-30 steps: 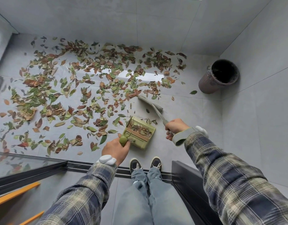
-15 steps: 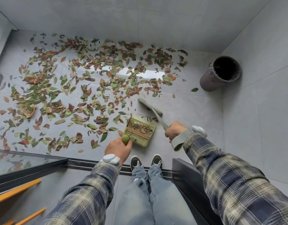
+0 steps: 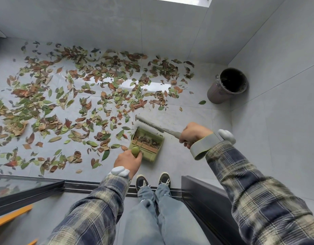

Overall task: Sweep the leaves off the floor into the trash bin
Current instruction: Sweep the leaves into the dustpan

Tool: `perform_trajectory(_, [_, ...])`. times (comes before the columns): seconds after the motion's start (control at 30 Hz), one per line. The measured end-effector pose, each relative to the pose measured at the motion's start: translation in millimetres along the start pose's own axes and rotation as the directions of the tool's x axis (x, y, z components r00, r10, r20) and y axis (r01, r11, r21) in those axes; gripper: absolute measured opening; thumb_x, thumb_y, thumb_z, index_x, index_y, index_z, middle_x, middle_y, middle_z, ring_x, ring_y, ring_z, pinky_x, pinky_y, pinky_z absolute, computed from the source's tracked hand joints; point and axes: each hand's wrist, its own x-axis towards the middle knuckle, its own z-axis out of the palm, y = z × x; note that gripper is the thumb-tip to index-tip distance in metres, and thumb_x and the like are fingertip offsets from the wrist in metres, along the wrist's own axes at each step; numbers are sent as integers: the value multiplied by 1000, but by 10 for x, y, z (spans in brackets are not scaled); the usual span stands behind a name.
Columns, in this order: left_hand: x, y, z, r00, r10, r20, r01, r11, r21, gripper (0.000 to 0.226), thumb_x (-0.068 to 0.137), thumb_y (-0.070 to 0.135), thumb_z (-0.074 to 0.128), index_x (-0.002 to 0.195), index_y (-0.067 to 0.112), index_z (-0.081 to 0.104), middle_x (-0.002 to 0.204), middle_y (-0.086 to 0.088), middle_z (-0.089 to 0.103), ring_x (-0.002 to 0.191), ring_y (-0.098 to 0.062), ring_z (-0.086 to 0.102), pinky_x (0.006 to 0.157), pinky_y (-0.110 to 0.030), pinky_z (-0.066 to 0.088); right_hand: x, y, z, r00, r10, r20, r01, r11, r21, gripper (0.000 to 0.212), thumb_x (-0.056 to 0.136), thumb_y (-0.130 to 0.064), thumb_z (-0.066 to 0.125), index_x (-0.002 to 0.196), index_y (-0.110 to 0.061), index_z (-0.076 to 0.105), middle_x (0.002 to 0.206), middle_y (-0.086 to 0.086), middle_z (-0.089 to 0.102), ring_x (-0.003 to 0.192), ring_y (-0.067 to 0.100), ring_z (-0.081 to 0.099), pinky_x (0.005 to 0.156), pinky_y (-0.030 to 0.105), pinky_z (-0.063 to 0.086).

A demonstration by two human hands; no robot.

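Green and brown leaves [image 3: 92,96] lie scattered over the grey tiled floor, mostly left and centre. A green dustpan [image 3: 149,145] stands on the floor in front of my feet with some leaves inside. My left hand [image 3: 128,160] grips the dustpan's upright handle knob. My right hand [image 3: 193,133] grips the grey broom handle, and the broom head [image 3: 143,122] sits at the dustpan's far edge. A dark round trash bin [image 3: 227,85] stands in the far right corner, apart from both hands.
Grey walls close the space at the back and right. A glass panel with a dark frame [image 3: 25,190] lies at the lower left, and a dark door frame [image 3: 202,195] at the lower right. My shoes [image 3: 152,181] stand on the dark threshold.
The broom head has swept closer, from the leaves toward the dustpan's mouth. My right hand rose and shifted right. The dustpan stayed in place.
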Motion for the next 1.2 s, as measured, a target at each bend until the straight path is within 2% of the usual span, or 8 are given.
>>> perform_trajectory(0.2, [0, 10, 3, 1000, -6, 5, 6, 1000, -23, 43, 89, 59, 52, 80, 18, 52, 87, -15, 68, 76, -32, 60, 66, -29, 42, 271, 164, 308, 997, 26, -68, -19, 994, 109, 20, 82, 0, 65, 99, 9, 66, 67, 14, 56, 73, 29, 54, 69, 38, 43])
perform_trajectory(0.4, [7, 43, -13, 1000, -8, 26, 9, 1000, -30, 43, 89, 60, 51, 84, 17, 56, 80, -10, 61, 79, -33, 62, 69, -32, 48, 371, 412, 594, 997, 79, 3, -78, 982, 174, 6, 83, 5, 60, 81, 0, 61, 57, 9, 51, 64, 27, 52, 69, 35, 39])
perform_trajectory(0.5, [16, 68, -17, 1000, 9, -6, -9, 1000, -24, 41, 89, 58, 53, 82, 19, 57, 83, -11, 65, 79, -32, 62, 69, -31, 49, 251, 374, 406, 991, 101, 93, -112, 985, 127, 7, 88, -1, 60, 81, 0, 61, 58, 10, 57, 44, 19, 50, 52, 28, 42])
perform_trajectory(0.6, [31, 88, -22, 999, 39, -27, -39, 999, -18, 41, 90, 58, 52, 83, 19, 58, 86, -12, 67, 75, -30, 58, 67, -30, 45, 78, 278, 96, 983, 122, 135, -151, 962, 227, 15, 92, -3, 57, 77, 1, 58, 64, 13, 58, 35, 15, 46, 38, 20, 37])
perform_trajectory(0.73, [18, 69, -18, 998, 58, -27, -59, 998, -16, 47, 91, 61, 49, 91, 16, 64, 89, -13, 68, 82, -32, 61, 69, -31, 45, -145, 173, -109, 990, 88, 110, -110, 972, 206, 13, 91, -3, 60, 80, 3, 61, 73, 16, 62, 40, 16, 47, 42, 24, 40])
perform_trajectory(0.9, [-22, 105, -63, 997, 69, -26, -70, 997, -22, 45, 92, 61, 49, 83, 17, 57, 91, -15, 68, 85, -34, 63, 70, -32, 45, -285, 120, -99, 998, 47, 50, -55, 982, 178, 5, 90, 0, 63, 92, 3, 60, 80, 20, 59, 46, 19, 47, 47, 27, 38])
perform_trajectory(1.1, [6, 153, -193, 995, 93, -38, -94, 995, -18, 51, 93, 59, 48, 93, 11, 65, 92, -15, 68, 86, -35, 63, 72, -34, 46, -356, 148, -170, 998, 48, -30, -32, 922, 386, 13, 90, 8, 59, 97, -2, 53, 74, 15, 47, 34, 15, 40, 37, 15, 30])
perform_trajectory(1.2, [35, 245, -331, 993, 109, -32, -111, 992, -57, 49, 93, 59, 47, 86, 13, 63, 86, -12, 69, 81, -32, 63, 73, -34, 51, -387, 137, -238, 997, 53, -56, -22, 894, 447, 14, 90, 10, 57, 97, -1, 51, 71, 14, 45, 28, 14, 39, 34, 13, 29])
